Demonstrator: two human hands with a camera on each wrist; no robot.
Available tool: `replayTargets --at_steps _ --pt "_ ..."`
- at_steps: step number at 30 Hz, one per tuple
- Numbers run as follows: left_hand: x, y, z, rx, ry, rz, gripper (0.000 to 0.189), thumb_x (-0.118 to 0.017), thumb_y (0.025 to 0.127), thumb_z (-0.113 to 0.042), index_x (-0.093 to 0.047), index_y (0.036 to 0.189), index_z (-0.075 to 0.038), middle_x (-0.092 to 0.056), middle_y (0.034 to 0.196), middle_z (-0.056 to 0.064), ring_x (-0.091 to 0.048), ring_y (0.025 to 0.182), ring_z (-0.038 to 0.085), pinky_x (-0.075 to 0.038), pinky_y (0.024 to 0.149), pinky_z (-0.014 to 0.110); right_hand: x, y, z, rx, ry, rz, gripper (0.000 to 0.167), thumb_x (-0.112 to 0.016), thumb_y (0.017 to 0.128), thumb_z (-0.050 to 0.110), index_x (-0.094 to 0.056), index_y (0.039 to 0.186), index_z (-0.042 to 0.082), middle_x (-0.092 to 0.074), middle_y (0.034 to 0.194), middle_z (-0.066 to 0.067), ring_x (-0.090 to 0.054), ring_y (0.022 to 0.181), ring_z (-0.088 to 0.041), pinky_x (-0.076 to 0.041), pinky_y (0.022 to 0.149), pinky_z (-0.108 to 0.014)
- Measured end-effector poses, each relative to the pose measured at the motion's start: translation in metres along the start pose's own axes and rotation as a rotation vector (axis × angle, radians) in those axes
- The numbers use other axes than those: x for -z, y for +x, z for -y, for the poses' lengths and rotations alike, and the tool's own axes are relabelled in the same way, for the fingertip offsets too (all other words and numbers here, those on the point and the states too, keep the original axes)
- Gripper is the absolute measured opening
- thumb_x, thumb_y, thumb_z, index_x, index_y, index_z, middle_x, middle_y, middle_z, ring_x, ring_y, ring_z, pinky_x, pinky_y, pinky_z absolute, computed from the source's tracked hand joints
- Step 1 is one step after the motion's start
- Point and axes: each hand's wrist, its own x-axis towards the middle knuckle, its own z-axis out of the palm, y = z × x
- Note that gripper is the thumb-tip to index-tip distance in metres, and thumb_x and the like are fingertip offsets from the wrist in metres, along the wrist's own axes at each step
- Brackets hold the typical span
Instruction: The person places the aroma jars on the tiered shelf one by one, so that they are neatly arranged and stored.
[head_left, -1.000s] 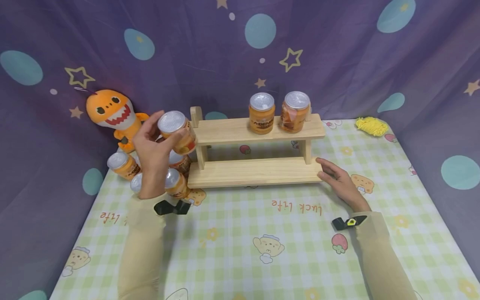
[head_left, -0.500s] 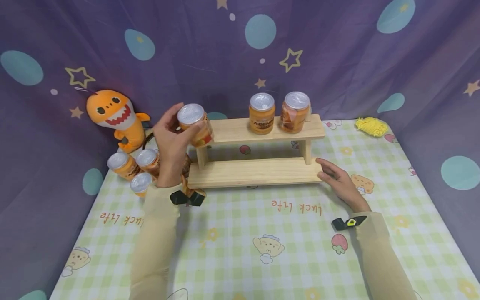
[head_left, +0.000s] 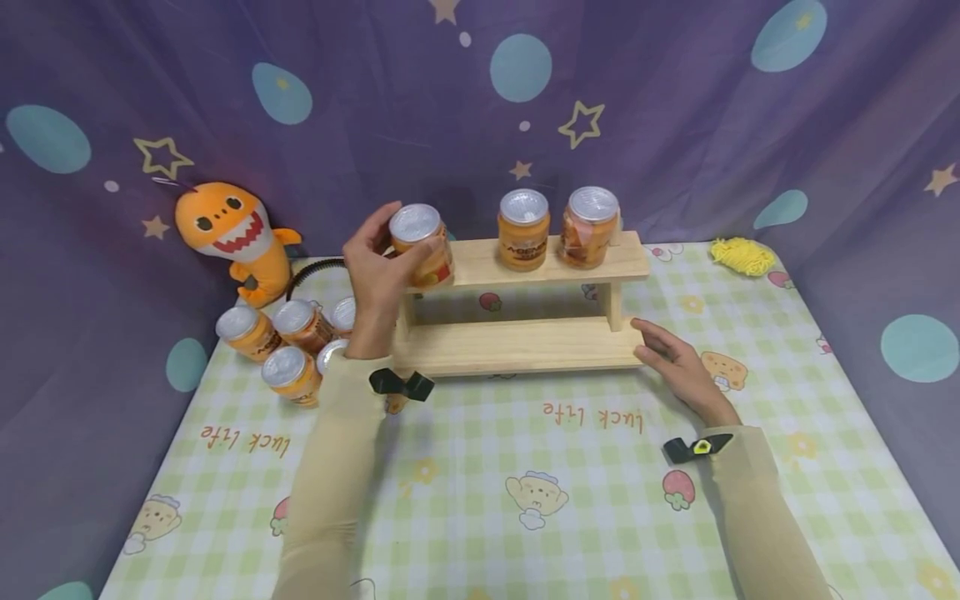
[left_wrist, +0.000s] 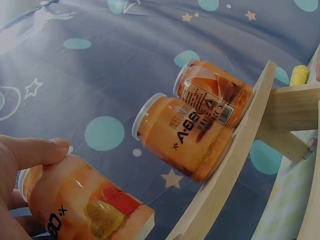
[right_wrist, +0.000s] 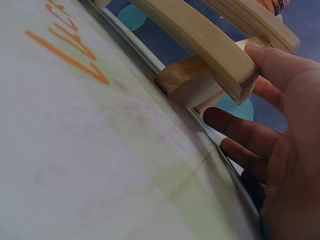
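My left hand point(head_left: 377, 279) grips an orange can point(head_left: 426, 265) with a silver lid, thumb on the near side and fingers behind it. The can is upright, close over the left end of the upper board point(head_left: 480, 265) of a two-tier wooden shelf. In the left wrist view, the held can point(left_wrist: 90, 200) shows a fruit picture on its label. Two matching cans, one plain-fronted point(head_left: 523, 232) and one beside it point(head_left: 590, 229), stand at the right of that board. My right hand point(head_left: 681, 371) touches the right end of the lower board point(head_left: 517, 344), its thumb point(right_wrist: 265, 57) at the board's end.
Several more orange cans point(head_left: 291, 377) stand on the checked tablecloth point(head_left: 465, 500) left of the shelf, partly behind my left arm. An orange shark plush point(head_left: 240, 237) sits at the back left. Yellow yarn point(head_left: 742, 256) lies at the back right. A purple curtain point(head_left: 420, 108) hangs behind.
My left hand has carried the can rightward from above the group of cans to over the upper board's left end. My right hand stays at the lower board's end.
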Motion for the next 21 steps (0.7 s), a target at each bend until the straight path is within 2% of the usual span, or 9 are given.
replayTargets --at_steps 7,13,21 --pt "-0.015 0.001 0.001 -0.003 0.007 0.022 0.062 -0.086 0.069 0.0 -0.064 0.127 0.003 -0.069 0.12 0.025 -0.063 0.094 0.007 -0.051 0.084 0.021 0.001 -0.001 0.0 0.012 0.002 0.0 0.054 -0.055 0.103 0.035 -0.043 0.152 0.017 -0.043 0.158 -0.01 -0.045 0.118 0.019 -0.036 0.096 -0.004" --pt "-0.026 0.003 0.007 -0.007 0.054 0.054 0.064 -0.086 0.071 -0.004 -0.063 0.13 0.002 -0.068 0.123 0.023 -0.065 0.103 0.018 -0.053 0.091 0.027 0.0 -0.001 0.001 0.012 -0.006 -0.003 0.054 -0.055 0.103 0.035 -0.044 0.152 0.017 -0.044 0.158 -0.01 -0.044 0.118 0.019 -0.035 0.097 -0.004" --pt "-0.037 0.005 0.014 -0.01 0.044 0.064 0.064 -0.086 0.071 -0.003 -0.062 0.13 0.003 -0.067 0.124 0.024 -0.065 0.107 0.027 -0.054 0.095 0.034 -0.001 0.0 0.001 0.011 -0.013 -0.005 0.053 -0.055 0.103 0.034 -0.044 0.152 0.019 -0.044 0.157 -0.012 -0.045 0.117 0.019 -0.036 0.097 -0.006"
